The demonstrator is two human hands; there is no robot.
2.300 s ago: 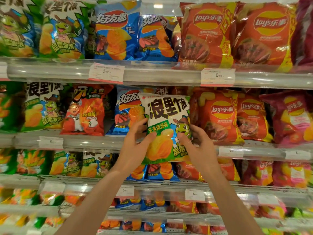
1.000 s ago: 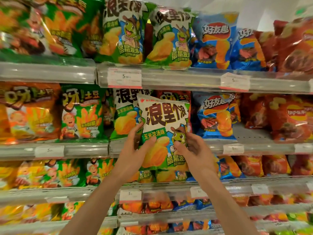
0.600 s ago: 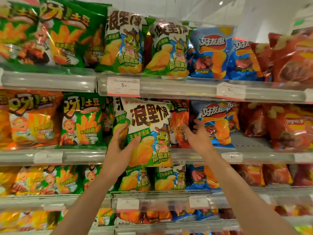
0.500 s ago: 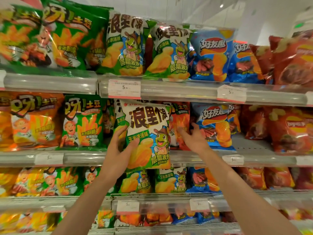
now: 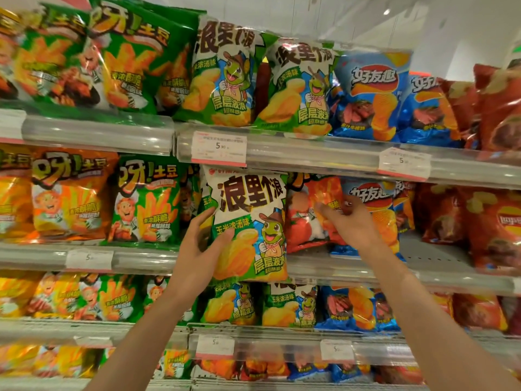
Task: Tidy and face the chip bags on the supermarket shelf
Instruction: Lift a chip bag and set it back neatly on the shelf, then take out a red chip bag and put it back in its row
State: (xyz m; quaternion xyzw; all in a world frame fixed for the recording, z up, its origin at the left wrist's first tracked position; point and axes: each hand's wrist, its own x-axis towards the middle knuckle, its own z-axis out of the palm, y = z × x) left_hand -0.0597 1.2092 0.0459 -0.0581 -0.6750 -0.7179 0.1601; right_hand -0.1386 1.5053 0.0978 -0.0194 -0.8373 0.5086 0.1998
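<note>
A white-and-green chip bag with a cartoon turtle (image 5: 249,224) stands upright in front of the second shelf (image 5: 352,268), its lower edge hanging over the shelf's front rail. My left hand (image 5: 201,249) grips its left edge, thumb on the front. My right hand (image 5: 349,221) reaches to the red-orange chip bag (image 5: 306,218) just right of it, with its fingers spread against that bag's front. I cannot tell whether that hand pinches the bag. A blue chip bag (image 5: 375,210) stands behind my right hand.
Rows of green, orange, blue and red chip bags fill the shelves above, below and to both sides. Two matching turtle bags (image 5: 225,71) sit on the top shelf. Clear front rails with price tags (image 5: 218,149) edge every shelf. A bare stretch of shelf (image 5: 431,255) shows right of the blue bag.
The view swung left along the shelves. The turtle bag went left and in against the second shelf. My right hand let go of it and reached right to the red-orange bag.
</note>
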